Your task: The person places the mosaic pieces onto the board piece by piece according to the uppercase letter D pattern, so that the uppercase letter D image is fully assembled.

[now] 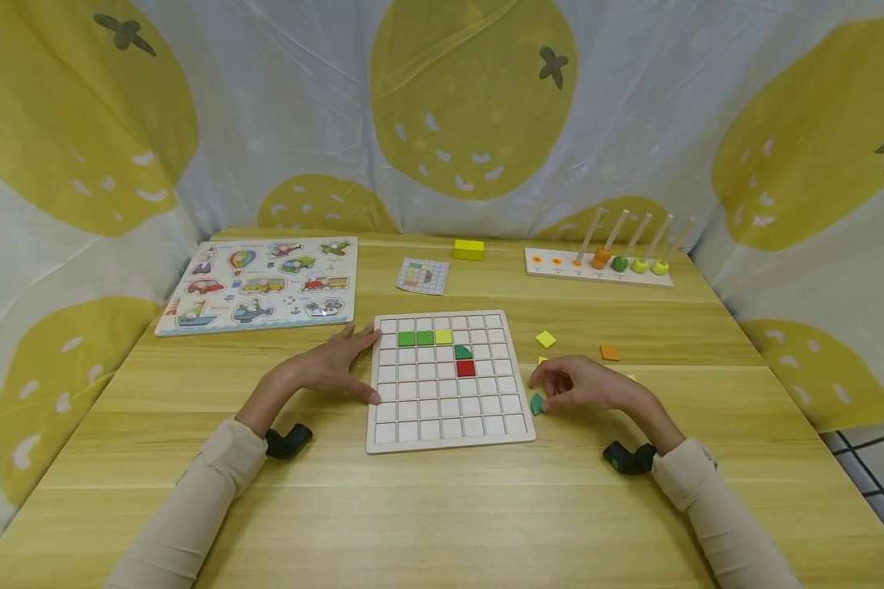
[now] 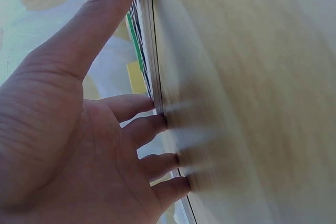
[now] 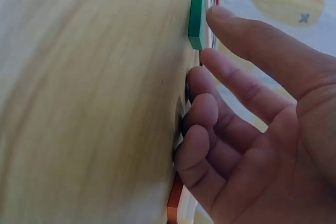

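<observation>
A white grid board (image 1: 405, 391) lies on the table, with two green squares (image 1: 416, 338), a yellow square (image 1: 444, 336), a green quarter-round piece (image 1: 462, 352) and a red square (image 1: 466, 368) in its cells. My left hand (image 1: 333, 366) rests spread along the board's left edge, thumb and fingertips touching the rim. Right of the board, my right hand (image 1: 582, 382) is low over the table, fingers loosely bent. Its thumb tip is right at a loose green curved piece (image 3: 196, 18), with the index fingertip close to that piece's near end.
Yellow (image 1: 546, 339) and orange (image 1: 609, 352) tiles lie around the right hand, one partly hidden by it. Behind the board are a pattern card (image 1: 423, 276) and a yellow block (image 1: 469, 249). A vehicle puzzle (image 1: 265, 285) stands left, a peg stand (image 1: 597, 274) at back right.
</observation>
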Action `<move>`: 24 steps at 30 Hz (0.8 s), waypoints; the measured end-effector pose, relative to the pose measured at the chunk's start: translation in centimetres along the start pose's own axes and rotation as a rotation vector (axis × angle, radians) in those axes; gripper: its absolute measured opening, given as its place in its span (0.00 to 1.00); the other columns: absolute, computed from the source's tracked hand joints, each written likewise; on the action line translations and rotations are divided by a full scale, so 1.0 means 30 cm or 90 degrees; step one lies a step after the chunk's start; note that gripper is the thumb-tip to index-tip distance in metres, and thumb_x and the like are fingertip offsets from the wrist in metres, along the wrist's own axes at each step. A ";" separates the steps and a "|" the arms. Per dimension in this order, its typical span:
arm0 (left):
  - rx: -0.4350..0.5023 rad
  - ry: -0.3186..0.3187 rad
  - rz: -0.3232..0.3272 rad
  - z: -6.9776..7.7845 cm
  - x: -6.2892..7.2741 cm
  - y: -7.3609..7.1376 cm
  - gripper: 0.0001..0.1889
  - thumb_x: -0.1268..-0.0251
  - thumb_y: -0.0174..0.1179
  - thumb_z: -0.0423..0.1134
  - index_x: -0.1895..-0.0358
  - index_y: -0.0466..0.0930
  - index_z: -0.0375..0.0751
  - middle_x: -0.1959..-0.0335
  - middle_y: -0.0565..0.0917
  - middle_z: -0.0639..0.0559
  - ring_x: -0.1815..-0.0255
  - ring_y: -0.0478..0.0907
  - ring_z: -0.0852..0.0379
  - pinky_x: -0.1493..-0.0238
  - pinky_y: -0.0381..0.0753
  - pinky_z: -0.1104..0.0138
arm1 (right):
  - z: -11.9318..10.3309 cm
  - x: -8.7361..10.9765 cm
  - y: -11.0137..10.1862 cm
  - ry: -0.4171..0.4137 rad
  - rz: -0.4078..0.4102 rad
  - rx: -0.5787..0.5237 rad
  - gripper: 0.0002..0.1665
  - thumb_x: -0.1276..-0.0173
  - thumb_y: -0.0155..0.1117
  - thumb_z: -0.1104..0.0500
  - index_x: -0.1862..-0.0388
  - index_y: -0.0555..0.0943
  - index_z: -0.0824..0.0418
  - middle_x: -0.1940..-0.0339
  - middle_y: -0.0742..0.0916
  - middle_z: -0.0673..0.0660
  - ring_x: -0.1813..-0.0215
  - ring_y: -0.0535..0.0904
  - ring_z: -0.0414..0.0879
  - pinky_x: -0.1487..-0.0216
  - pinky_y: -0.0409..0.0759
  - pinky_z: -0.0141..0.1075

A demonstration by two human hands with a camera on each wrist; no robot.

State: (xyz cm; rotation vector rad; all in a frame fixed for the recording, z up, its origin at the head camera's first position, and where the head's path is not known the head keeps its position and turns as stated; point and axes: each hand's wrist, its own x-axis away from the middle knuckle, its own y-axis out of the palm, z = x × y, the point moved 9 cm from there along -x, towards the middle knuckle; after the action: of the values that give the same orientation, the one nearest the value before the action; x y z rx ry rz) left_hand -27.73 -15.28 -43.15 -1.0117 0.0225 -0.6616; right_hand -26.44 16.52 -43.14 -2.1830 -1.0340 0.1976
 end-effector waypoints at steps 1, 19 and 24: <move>0.001 0.001 0.000 0.001 0.000 0.000 0.58 0.52 0.71 0.59 0.24 0.46 0.36 0.23 0.41 0.37 0.25 0.29 0.31 0.32 0.42 0.36 | 0.002 0.000 0.003 0.004 -0.004 0.003 0.14 0.39 0.70 0.59 0.55 0.80 0.60 0.75 0.78 0.49 0.72 0.71 0.38 0.70 0.70 0.29; 0.005 -0.002 -0.002 -0.001 -0.001 0.001 0.59 0.52 0.71 0.59 0.24 0.46 0.36 0.23 0.41 0.37 0.25 0.29 0.31 0.31 0.41 0.36 | 0.007 -0.005 -0.024 0.013 0.052 0.005 0.09 0.36 0.67 0.60 0.61 0.77 0.59 0.71 0.79 0.50 0.69 0.72 0.42 0.67 0.72 0.31; 0.006 -0.002 -0.003 -0.001 -0.002 0.002 0.58 0.52 0.71 0.59 0.24 0.46 0.36 0.23 0.42 0.37 0.25 0.29 0.31 0.32 0.42 0.35 | 0.000 -0.011 -0.051 -0.004 0.089 0.033 0.14 0.33 0.64 0.62 0.48 0.81 0.59 0.68 0.82 0.50 0.71 0.70 0.41 0.70 0.70 0.30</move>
State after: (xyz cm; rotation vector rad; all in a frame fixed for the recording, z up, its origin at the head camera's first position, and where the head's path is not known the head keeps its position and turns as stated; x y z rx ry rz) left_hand -27.74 -15.25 -43.22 -1.0048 0.0142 -0.6632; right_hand -27.59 16.94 -42.19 -2.2101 -0.8698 0.2923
